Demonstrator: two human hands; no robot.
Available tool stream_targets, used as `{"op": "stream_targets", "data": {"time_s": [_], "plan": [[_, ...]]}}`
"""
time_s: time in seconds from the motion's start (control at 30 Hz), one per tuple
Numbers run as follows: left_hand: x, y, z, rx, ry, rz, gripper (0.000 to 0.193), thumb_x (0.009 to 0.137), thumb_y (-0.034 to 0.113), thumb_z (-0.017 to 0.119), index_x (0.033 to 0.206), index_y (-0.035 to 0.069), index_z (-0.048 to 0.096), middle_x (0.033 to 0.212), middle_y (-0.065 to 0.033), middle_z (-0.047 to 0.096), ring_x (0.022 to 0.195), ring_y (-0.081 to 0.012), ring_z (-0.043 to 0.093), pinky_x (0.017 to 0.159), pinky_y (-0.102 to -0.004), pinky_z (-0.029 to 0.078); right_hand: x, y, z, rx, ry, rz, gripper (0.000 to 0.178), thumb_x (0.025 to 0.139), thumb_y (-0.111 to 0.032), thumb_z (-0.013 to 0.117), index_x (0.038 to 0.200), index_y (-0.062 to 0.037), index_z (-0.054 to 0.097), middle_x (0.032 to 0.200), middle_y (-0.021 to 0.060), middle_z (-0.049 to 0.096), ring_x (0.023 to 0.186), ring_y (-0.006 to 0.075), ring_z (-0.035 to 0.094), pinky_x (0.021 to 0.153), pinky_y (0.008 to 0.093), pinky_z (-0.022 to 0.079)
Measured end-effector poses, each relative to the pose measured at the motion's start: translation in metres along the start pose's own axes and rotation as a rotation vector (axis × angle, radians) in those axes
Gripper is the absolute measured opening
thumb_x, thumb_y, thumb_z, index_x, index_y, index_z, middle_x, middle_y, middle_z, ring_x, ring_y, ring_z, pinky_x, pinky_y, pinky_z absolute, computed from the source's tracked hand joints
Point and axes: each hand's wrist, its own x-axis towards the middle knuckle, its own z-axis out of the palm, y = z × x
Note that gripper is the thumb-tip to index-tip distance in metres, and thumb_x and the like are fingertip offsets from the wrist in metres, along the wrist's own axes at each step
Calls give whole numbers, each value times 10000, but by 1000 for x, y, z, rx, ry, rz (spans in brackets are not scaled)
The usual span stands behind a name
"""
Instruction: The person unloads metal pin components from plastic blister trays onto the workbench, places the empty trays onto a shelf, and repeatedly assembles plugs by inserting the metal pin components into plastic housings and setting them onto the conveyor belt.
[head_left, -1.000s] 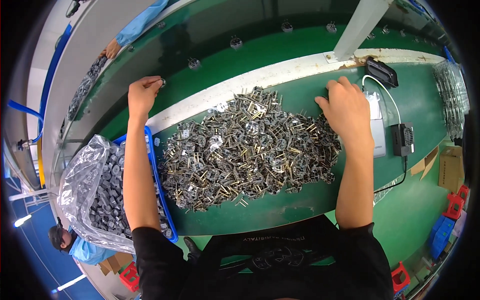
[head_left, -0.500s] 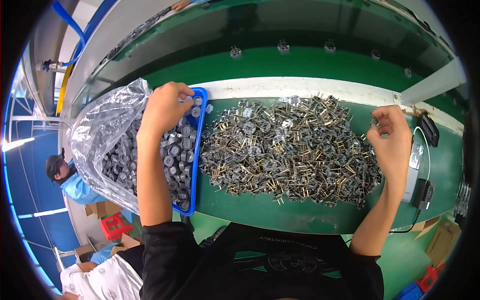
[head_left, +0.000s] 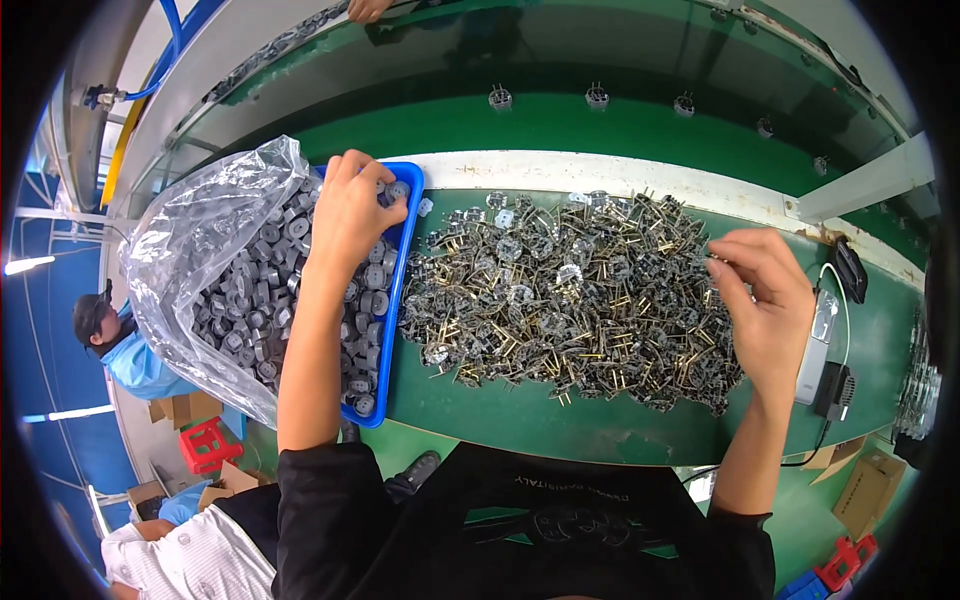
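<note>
My left hand (head_left: 350, 212) is at the far right corner of a blue plastic bin (head_left: 388, 330), thumb and fingers curled around one of its small grey round caps (head_left: 383, 190). More grey caps (head_left: 245, 300) fill the bin and a clear plastic bag that lies over its left side. At the right edge of a wide heap of small dark metal parts with brass-coloured pins (head_left: 570, 300), my right hand (head_left: 765, 290) has its thumb and forefinger pinched together. Whatever lies between those fingertips is too small to make out.
Beyond a white ledge (head_left: 500, 168), a green conveyor carries several spaced pin-topped parts (head_left: 597, 95). A white device with a cable (head_left: 818, 345) and a black adapter (head_left: 834, 390) sit at the right. Another person's hand (head_left: 368, 10) shows at the far edge; a person in blue (head_left: 140, 350) is at left.
My right hand has shifted left to the heap's edge; the small part seen in its fingers is no longer clear. My left hand stays at the bin's far corner. The conveyor parts have moved right.
</note>
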Motion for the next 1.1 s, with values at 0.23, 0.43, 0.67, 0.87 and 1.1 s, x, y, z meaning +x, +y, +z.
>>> {"op": "stream_targets", "data": {"time_s": [0.23,0.43,0.67,0.87,1.1], "plan": [[10,-22,-11,-73,-111,221,153,657,52,708,785,45,625,916,-82,634,977,-270,545,875,-389,430,-4,0,7,-27,-39,-52,172,760,85,656,911,6,679,854,74,622,723,125,597,606,227,484],[3,-21,-30,-280,-56,78,95,774,50,695,832,18,627,1016,-111,675,1118,-279,569,937,-390,452,-8,2,12,-23,-44,-95,176,749,90,665,905,9,679,859,78,627,726,129,604,607,230,486],[-9,85,-35,-1946,-59,-308,43,922,84,519,924,42,509,891,-216,647,855,-333,667,597,-387,570,-10,-12,17,368,-38,-27,213,716,130,685,903,28,692,922,108,633,819,148,623,661,232,526],[-33,164,-27,-2333,-626,-763,306,938,79,517,1236,8,526,956,-170,640,799,-203,656,599,-254,572,-9,-25,20,307,5,-88,179,721,78,720,886,15,692,887,84,630,722,121,606,591,228,506],[-44,191,-25,-1436,-400,-232,370,730,-40,742,1090,2,663,892,-57,627,808,-122,618,663,-223,511,-16,-26,9,86,-113,-156,154,722,48,723,863,-1,682,868,72,606,695,158,601,554,254,481]]}}
